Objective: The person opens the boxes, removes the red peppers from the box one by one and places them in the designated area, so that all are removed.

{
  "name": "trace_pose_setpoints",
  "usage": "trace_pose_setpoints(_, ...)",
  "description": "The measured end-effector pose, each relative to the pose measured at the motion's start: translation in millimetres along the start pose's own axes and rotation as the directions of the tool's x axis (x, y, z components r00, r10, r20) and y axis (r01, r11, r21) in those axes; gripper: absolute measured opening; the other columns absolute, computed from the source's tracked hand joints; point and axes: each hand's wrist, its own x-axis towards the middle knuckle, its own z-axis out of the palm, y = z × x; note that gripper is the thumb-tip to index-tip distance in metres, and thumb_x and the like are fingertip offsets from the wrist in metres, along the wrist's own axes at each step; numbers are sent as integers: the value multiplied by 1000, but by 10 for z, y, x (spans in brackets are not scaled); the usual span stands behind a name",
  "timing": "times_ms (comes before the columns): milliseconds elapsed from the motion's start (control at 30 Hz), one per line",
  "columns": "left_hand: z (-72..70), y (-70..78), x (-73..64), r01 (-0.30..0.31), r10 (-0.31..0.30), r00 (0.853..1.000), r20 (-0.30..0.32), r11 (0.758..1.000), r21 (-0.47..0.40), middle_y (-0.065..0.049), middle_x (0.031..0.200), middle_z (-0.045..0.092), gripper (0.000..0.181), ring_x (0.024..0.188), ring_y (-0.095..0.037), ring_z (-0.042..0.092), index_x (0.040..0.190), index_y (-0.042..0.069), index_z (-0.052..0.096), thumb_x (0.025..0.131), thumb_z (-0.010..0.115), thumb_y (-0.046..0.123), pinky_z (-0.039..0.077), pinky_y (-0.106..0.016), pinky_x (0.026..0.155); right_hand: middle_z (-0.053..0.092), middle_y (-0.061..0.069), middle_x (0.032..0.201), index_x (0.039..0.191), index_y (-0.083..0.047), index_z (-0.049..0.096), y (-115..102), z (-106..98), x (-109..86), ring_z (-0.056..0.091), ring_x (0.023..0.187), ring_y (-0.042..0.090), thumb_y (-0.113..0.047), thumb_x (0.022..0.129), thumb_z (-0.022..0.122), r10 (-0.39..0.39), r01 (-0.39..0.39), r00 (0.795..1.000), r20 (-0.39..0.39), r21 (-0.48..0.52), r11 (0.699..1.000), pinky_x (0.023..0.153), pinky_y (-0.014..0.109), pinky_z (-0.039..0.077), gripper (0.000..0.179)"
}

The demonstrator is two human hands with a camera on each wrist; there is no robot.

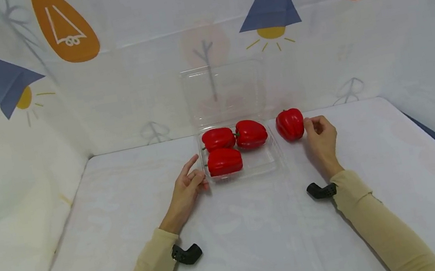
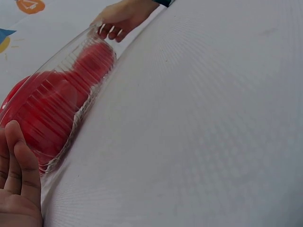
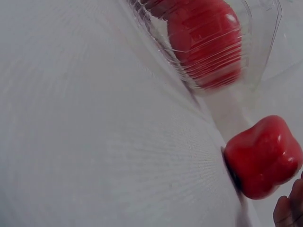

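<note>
A clear plastic clamshell box (image 1: 261, 161) stands on the table with its lid (image 1: 231, 89) raised against the back wall. Inside lie three red bell peppers: one front left (image 1: 224, 161), one behind it (image 1: 218, 138) and one at back right (image 1: 251, 133). My left hand (image 1: 186, 189) is at the box's left side, index finger extended and fingertips right at the wall. Another red bell pepper (image 1: 289, 124) sits on the table, right of the box. Beside its right side is my right hand (image 1: 321, 138), fingers loosely bent, holding nothing; the right wrist view shows its fingertips (image 3: 283, 210) near the pepper.
White cloth covers the table (image 1: 254, 242), and a pale printed fabric wall (image 1: 129, 83) rises directly behind the box. More fabric hangs at the left and right sides. A small black device (image 1: 187, 254) is worn at each wrist.
</note>
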Motion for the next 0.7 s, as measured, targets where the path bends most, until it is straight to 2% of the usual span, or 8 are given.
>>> trace_pose_setpoints(100,-2,-4,4,-4,4,1000,4,1000,-13,1,87,59,59,77,-9,58,148,19,27,96,54,14,54,-19,77,52,-5,86,102,-8,58,-1,7,-12,45,82,12,-41,95,49,-15,15,1000,24,-7,1000,69,20,38,35)
trace_pose_setpoints(367,5,6,-9,0,0,1000,9,1000,-13,-1,88,59,60,78,-9,59,149,19,26,96,54,14,54,-19,77,52,-5,86,101,-8,58,-41,4,-48,45,80,12,-38,96,49,-37,37,999,25,-1,999,66,18,39,31)
trace_pose_setpoints(567,0,0,-9,-4,4,1000,8,1000,6,-2,88,59,61,75,-9,59,148,19,26,95,55,16,54,-18,78,53,-12,82,100,-1,60,-130,20,-81,49,75,6,-23,94,54,-98,98,995,12,59,993,65,13,42,24)
trace_pose_setpoints(700,2,1,-8,-9,9,1000,6,1000,2,-3,87,59,59,75,-9,59,147,20,28,95,56,15,53,-19,77,53,-12,82,99,4,59,-306,18,-153,49,73,4,-15,93,53,-125,123,992,26,65,990,65,10,42,21)
